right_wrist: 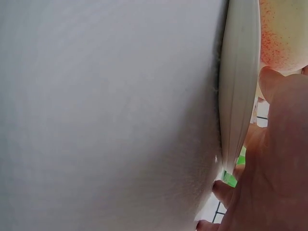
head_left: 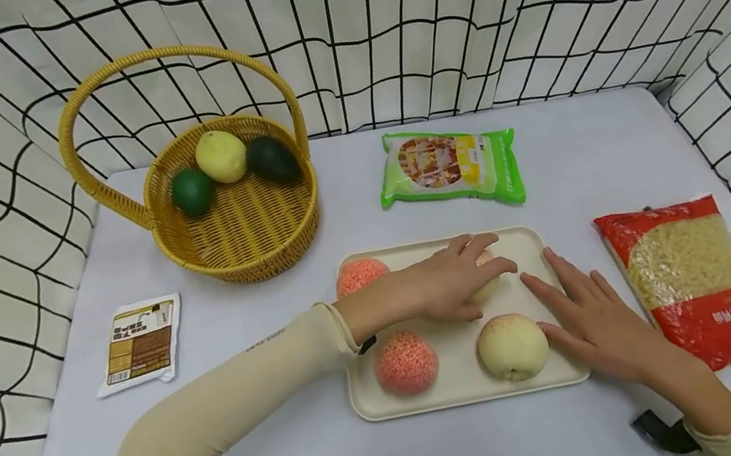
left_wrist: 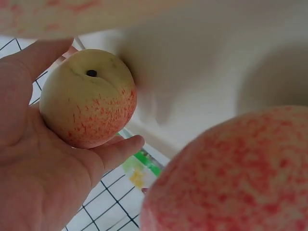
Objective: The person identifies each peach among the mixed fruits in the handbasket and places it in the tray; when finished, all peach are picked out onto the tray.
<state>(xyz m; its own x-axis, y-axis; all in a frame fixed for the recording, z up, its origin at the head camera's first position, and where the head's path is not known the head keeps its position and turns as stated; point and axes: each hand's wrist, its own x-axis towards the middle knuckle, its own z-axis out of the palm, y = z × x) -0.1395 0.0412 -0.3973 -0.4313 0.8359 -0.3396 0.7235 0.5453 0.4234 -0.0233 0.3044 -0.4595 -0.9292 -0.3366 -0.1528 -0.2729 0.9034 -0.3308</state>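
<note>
My left hand point(head_left: 452, 282) reaches over the far right peach point(left_wrist: 91, 101), its fingers and thumb bent around the fruit's sides. That peach is pale yellow with red speckles, and the hand partly covers it in the head view. It sits with other peaches on a cream tray point(head_left: 468, 392). At the tray's right rim rests my right hand point(head_left: 600, 333), fingers spread and fairly straight. Its thumb lies beside the near right, pale peach point(head_left: 513, 347). Two pinker peaches are on the tray's left side, one near point(head_left: 406, 363) and one far point(head_left: 360, 274), the latter partly behind my left forearm.
A wicker basket point(head_left: 255, 268) with a tall handle stands back left, holding a green fruit point(head_left: 193, 191), a yellow fruit point(head_left: 221, 156) and an avocado point(head_left: 273, 159). Around the tray lie a green packet point(head_left: 450, 168), a red pasta bag point(head_left: 705, 282) and a small white-brown packet point(head_left: 140, 343).
</note>
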